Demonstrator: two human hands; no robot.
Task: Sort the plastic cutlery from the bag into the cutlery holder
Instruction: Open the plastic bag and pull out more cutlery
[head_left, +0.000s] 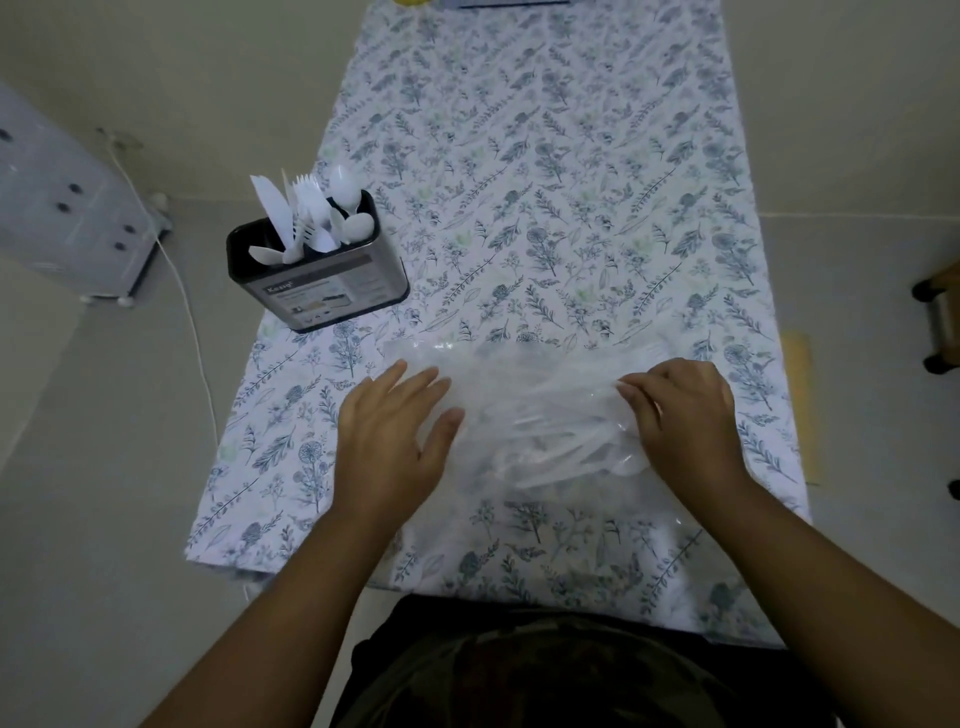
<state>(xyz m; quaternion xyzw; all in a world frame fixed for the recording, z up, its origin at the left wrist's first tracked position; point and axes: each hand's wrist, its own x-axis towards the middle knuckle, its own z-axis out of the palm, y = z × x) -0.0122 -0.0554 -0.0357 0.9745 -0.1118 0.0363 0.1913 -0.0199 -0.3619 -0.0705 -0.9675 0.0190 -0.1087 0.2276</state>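
Observation:
A clear plastic bag (540, 415) with white plastic cutlery inside lies on the floral tablecloth near the table's front. My left hand (389, 441) rests flat on the bag's left end, fingers spread. My right hand (680, 415) pinches the bag's right end with curled fingers. A dark cutlery holder (317, 275) stands at the table's left edge, beyond my left hand. White knives, forks and spoons (311, 213) stick up out of it.
The table (545, 182) is long and narrow under its floral cloth. On the floor at left stand a grey drawer unit (67, 208) and a white cable (192, 322). A wooden piece on dark casters (940, 322) sits at the right.

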